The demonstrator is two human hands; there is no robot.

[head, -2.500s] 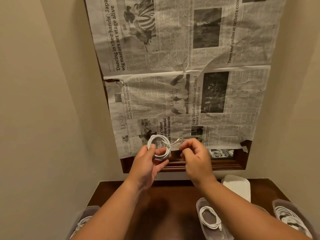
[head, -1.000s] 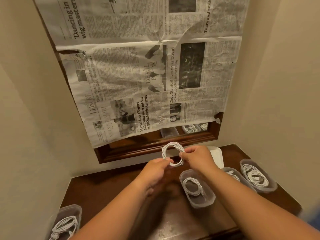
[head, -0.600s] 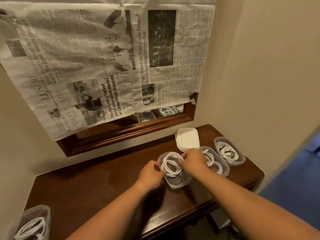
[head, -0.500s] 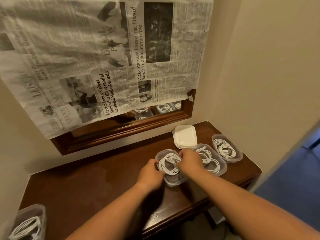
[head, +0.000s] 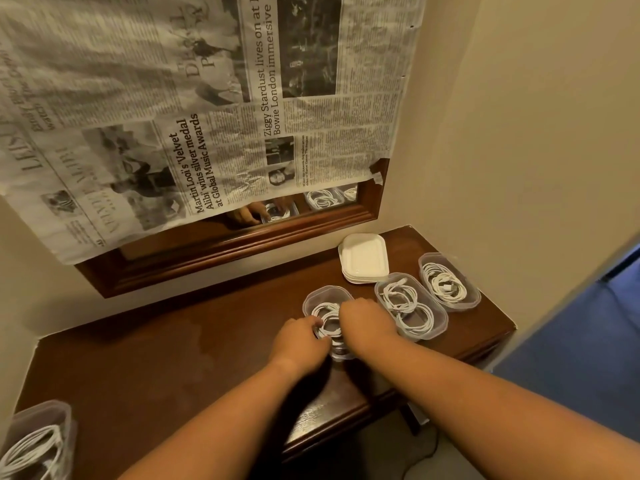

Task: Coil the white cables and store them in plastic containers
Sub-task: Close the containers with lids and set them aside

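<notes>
Coil (head: 328, 318) is pinned down by left hand (head: 299, 342) and right hand (head: 367, 323), fingers curled on it, inside the tub (head: 323, 292) under them. If released fast, loops could be sprung back out over the rim, tbh.

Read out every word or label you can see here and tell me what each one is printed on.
"Ziggy Stardust lives on at D" (cut off by the frame edge), "Bowie London immersive": headline on the newspaper.
"Martin Looi's 'Velvet Alibi' wins silver medal at Global Music Awards": same newspaper.
Headlines further left, the section title and the body columns: too blurred or small to read.
Plastic containers, white lids, cables: no readable text.
</notes>
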